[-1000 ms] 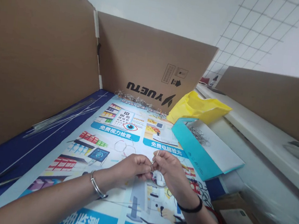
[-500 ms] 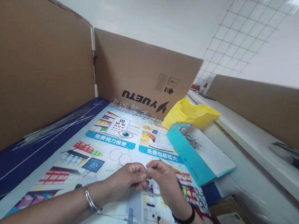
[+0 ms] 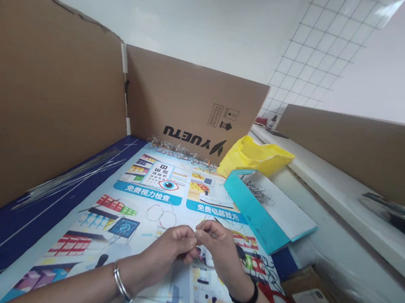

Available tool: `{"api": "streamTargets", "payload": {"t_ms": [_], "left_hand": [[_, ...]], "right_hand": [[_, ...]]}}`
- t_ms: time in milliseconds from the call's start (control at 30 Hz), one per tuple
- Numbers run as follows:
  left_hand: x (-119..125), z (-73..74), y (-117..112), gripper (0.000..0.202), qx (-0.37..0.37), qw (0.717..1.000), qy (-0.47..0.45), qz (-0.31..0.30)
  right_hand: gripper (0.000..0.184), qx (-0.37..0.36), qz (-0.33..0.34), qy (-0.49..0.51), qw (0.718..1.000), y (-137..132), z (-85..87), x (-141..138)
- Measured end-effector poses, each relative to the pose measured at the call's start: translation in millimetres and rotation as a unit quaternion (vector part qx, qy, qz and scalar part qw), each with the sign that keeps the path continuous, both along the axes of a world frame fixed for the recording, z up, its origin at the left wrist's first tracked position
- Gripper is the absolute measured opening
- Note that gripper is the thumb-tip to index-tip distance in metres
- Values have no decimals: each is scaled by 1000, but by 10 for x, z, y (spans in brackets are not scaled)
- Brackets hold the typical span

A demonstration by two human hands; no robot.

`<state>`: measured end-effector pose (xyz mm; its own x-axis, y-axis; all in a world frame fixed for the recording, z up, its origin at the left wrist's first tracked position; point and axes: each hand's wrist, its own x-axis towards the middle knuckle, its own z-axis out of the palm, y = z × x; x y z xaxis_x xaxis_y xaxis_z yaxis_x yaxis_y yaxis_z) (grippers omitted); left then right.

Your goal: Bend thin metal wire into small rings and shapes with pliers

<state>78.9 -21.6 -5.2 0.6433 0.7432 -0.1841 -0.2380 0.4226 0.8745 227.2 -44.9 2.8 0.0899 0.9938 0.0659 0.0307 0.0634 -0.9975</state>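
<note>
We note the left hand (image 3: 173, 246) and right hand (image 3: 219, 244) meeting near-centre over the colourful printed poster (image 3: 140, 191) on the counter. Each grip pinches one small thin wire piece (image 3: 196, 245), presumably for fine control. A turquoise shallow cardboard box (image 3: 254, 214) lies right, reachable.

walls: plain white wall (image 3: 201, 21); tiled wall (image 3: 318, 48) | screens: cardboard panels (image 3: 49, 97) | right: white ledge (image 3: 346, 195)

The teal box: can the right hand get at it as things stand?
Probably yes: the teal box lies open just beyond the right hand with only bare poster between, though that hand and the left hand pinch a small piece.
</note>
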Motion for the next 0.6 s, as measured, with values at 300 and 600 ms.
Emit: {"api": "streamTargets", "payload": {"t_ms": [300,600], "left_hand": [[-10,51,16,32,4,999,26,-27],[-21,-12,64,24,6,998,5,-56]], "right_hand": [[19,6,16,22,1000,44,25,118],[20,15,-33,21,999,24,10,80]]}}
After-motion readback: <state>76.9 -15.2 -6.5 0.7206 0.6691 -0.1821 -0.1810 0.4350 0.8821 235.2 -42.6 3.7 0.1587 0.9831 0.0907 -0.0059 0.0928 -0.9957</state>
